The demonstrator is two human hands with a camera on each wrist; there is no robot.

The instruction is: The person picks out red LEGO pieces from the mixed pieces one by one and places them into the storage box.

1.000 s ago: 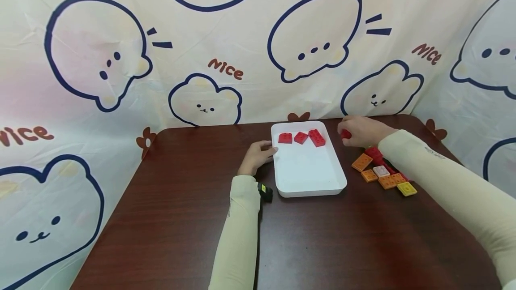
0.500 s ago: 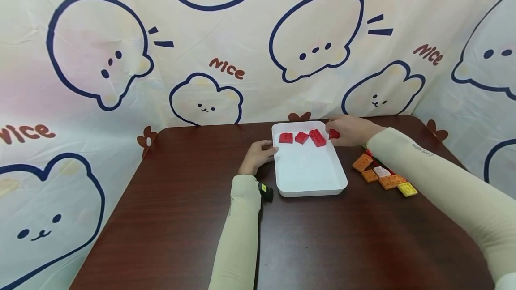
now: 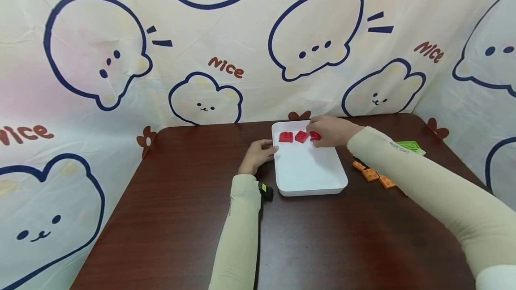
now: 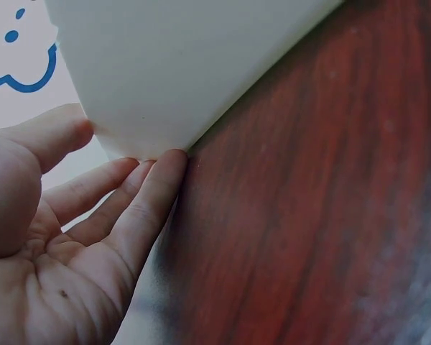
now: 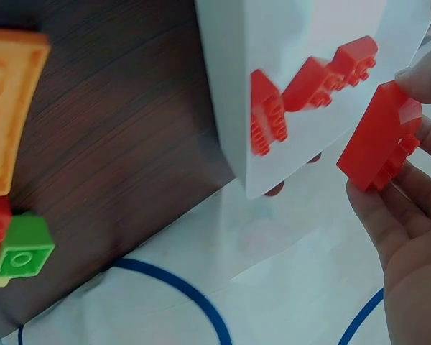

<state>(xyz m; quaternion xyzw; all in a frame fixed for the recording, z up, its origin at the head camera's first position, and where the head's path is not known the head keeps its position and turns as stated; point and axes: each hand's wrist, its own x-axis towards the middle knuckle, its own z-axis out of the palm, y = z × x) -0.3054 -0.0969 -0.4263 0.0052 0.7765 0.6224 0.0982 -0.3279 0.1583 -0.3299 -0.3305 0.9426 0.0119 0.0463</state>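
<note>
The white tray (image 3: 310, 171) holds red blocks along its far end, one at the left (image 3: 285, 137) and a tilted one (image 3: 301, 136) beside it. Above the tray's far right part, my right hand (image 3: 331, 131) pinches a red block (image 3: 315, 135), also seen in the right wrist view (image 5: 384, 136) between thumb and fingers. Three red blocks lie in the tray in that view. My left hand (image 3: 258, 156) touches the tray's left side, fingertips and thumb against its wall (image 4: 151, 86) in the left wrist view.
Orange blocks (image 3: 370, 174) lie right of the tray, partly hidden by the right sleeve. A green block (image 3: 408, 145) sits farther back at the right. A patterned cloth (image 3: 258, 48) hangs behind the brown table (image 3: 181, 218).
My right hand has moved left with the red block, from beside the tray to over its far part. The sleeve now covers more of the loose blocks. My left hand stays at the tray.
</note>
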